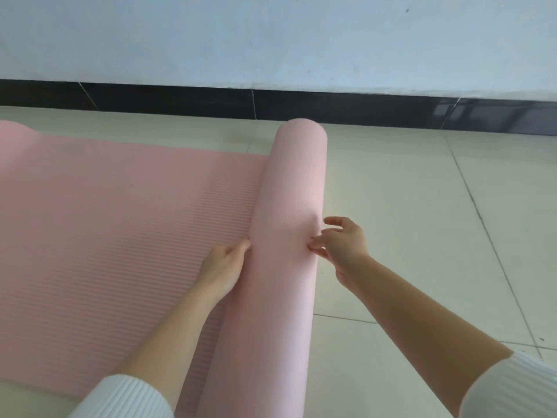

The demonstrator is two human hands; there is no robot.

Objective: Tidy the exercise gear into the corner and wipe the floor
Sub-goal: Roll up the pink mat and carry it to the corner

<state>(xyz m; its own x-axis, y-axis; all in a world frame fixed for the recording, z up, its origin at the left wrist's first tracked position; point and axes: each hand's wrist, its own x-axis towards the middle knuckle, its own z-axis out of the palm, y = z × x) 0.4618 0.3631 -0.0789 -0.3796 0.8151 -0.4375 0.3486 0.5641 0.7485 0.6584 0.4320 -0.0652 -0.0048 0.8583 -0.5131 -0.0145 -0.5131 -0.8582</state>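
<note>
Mat (pixel 120 221), pink and ribbed, lies partly unrolled on the tiled floor (pixel 407 221), its rolled part (pixel 289 206) running from near to far toward the dark skirting (pixel 180 99). Left hand (pixel 224 267) presses the roll's left side, fingers tucked at the seam, grip hidden. Right hand (pixel 342 244) touches the right side, fingers loosely spread, clasping nothing.

Pale pink mat (pixel 120 221), its flat part finely ribbed in thin stripes and its roll (pixel 289 212) smooth, on cream floor tiles (pixel 407 221) with dark grout; beyond the mat, glossy black skirting (pixel 180 99), white wall (pixel 271 40); white ribbed sleeves (pixel 126 399).
</note>
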